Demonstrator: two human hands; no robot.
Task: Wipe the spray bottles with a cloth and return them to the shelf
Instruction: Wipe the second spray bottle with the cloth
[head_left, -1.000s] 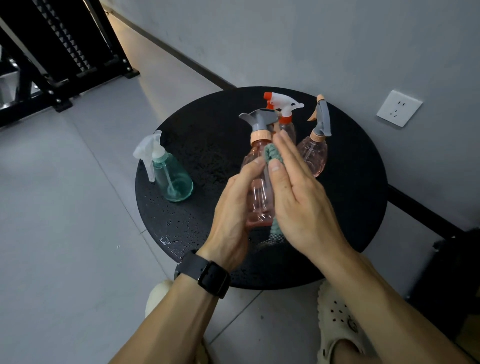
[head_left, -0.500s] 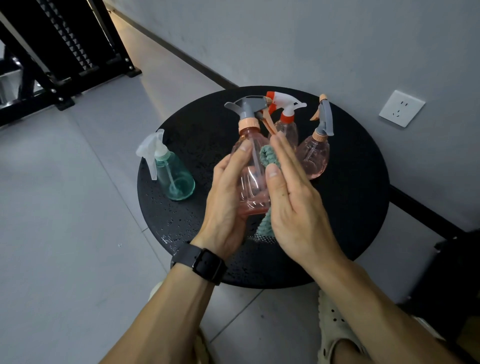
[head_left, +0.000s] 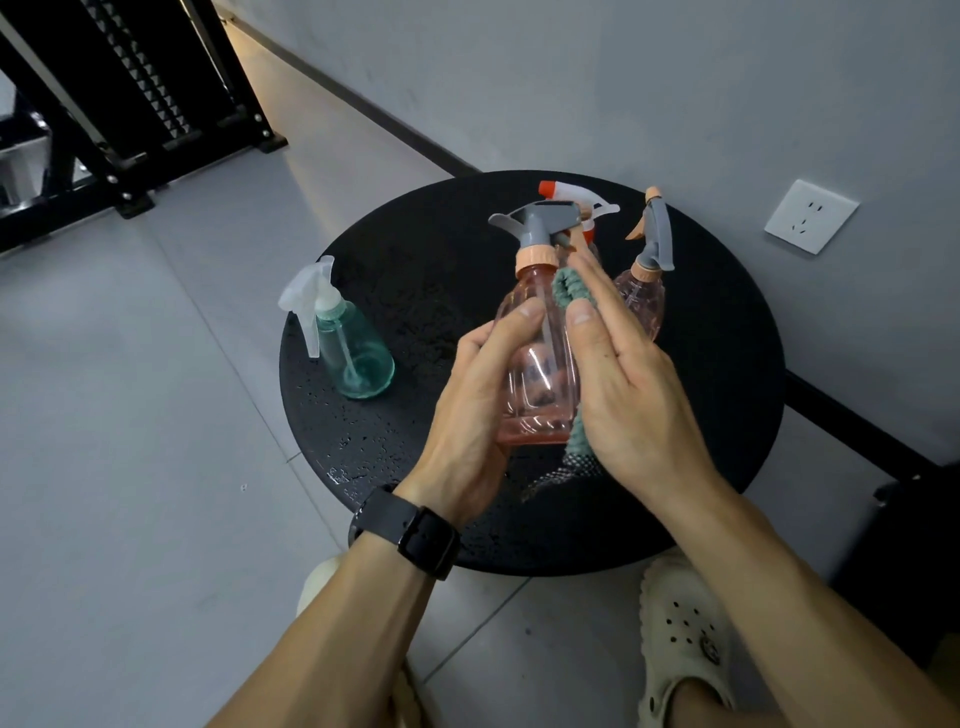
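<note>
A pink spray bottle (head_left: 540, 379) with a grey trigger head is held upright above the round black table (head_left: 426, 270). My left hand (head_left: 478, 395) grips its left side, thumb across the front. My right hand (head_left: 623, 384) presses a green cloth (head_left: 569, 291) flat against the bottle's right side with straight fingers; the cloth's lower end hangs below the bottle. A teal bottle (head_left: 353, 348) with a white trigger stands at the table's left. A second pink bottle (head_left: 647, 280) and a red-and-white trigger bottle (head_left: 569, 195) stand behind, partly hidden.
A black metal rack (head_left: 130, 104) stands at the upper left on the grey tiled floor. A white wall socket (head_left: 810, 215) is on the grey wall at right. My feet in pale clogs (head_left: 685, 623) are under the table's near edge.
The held bottle was lifted off the table and has turned, its trigger head swinging round. My right hand has kept rubbing the cloth along its side.
</note>
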